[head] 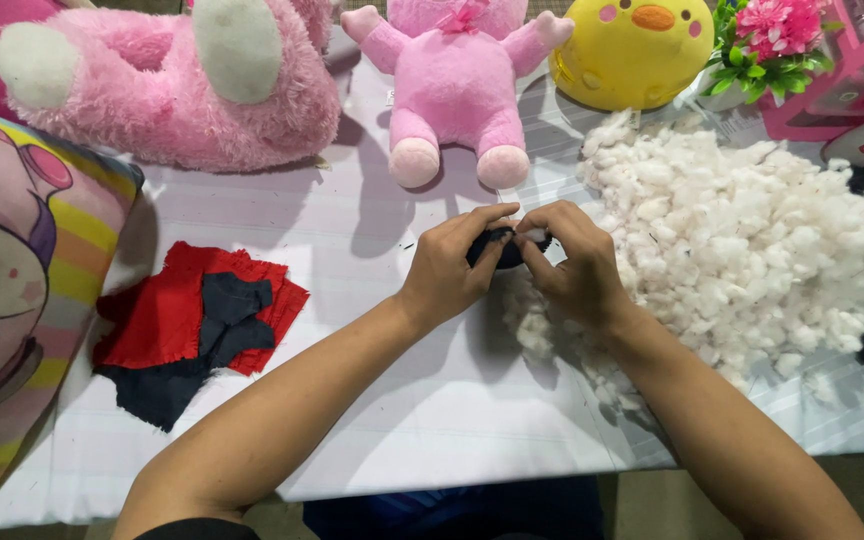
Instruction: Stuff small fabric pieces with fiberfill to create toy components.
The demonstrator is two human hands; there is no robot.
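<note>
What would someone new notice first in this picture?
Probably the big heap of white stuffing on the right of the table, with the left hand and right hand meeting beside it around a small dark cloth piece. Next, the pink plush toys along the back and the red and dark fabric scraps at the left.

Both forearms come in from the bottom edge and converge mid-frame, bare to the elbow. Left hand: back up, wrist slightly bent, fingers curled, thumb and fingertips pinched shut. Right hand: mirrors it, knuckles up, fingers curled inward, tips pinching. Fingertips of both hands meet, nearly touching. Elbows wide apart.
</note>
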